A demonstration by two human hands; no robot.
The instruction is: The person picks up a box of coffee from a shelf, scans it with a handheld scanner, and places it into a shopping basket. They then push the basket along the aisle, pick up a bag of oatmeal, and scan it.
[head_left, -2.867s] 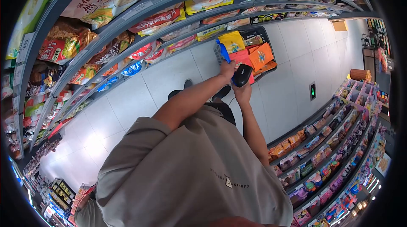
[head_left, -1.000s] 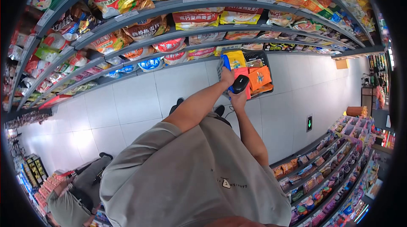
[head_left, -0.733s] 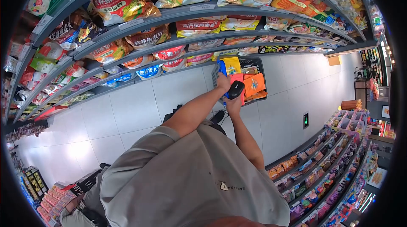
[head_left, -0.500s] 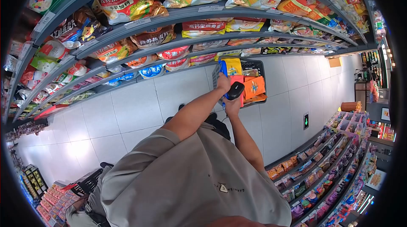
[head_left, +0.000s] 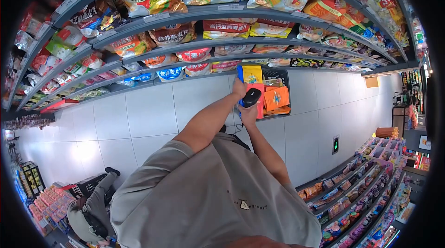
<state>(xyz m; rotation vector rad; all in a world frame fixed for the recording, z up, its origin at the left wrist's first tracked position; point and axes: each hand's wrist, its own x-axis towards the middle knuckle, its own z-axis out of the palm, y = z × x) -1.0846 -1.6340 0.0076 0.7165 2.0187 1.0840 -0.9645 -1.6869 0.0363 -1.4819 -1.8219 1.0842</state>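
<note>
My left hand (head_left: 239, 89) grips the left edge of a blue packet (head_left: 240, 73) over the near left side of a black shopping basket (head_left: 288, 91). Closed around the handle of a black handheld barcode scanner (head_left: 251, 97) is my right hand (head_left: 249, 114). The scanner's head is just right of my left fingers, above a red packet (head_left: 259, 109). A yellow packet (head_left: 252, 74) lies beside the blue one, and orange packets (head_left: 277, 99) fill the basket's right side. My hand and the scanner hide part of the blue and red packets.
Shelves of bagged oatmeal (head_left: 227, 28) curve across the front. Snack racks (head_left: 345, 187) stand at lower right. On the pale tiled floor (head_left: 306, 132) is a green arrow sign (head_left: 335, 144). Another person (head_left: 90, 213) is behind me at lower left.
The blue packet has turned, so its printed barcode side no longer shows. Both hands and the scanner have shifted slightly left. More of the other person shows at lower left.
</note>
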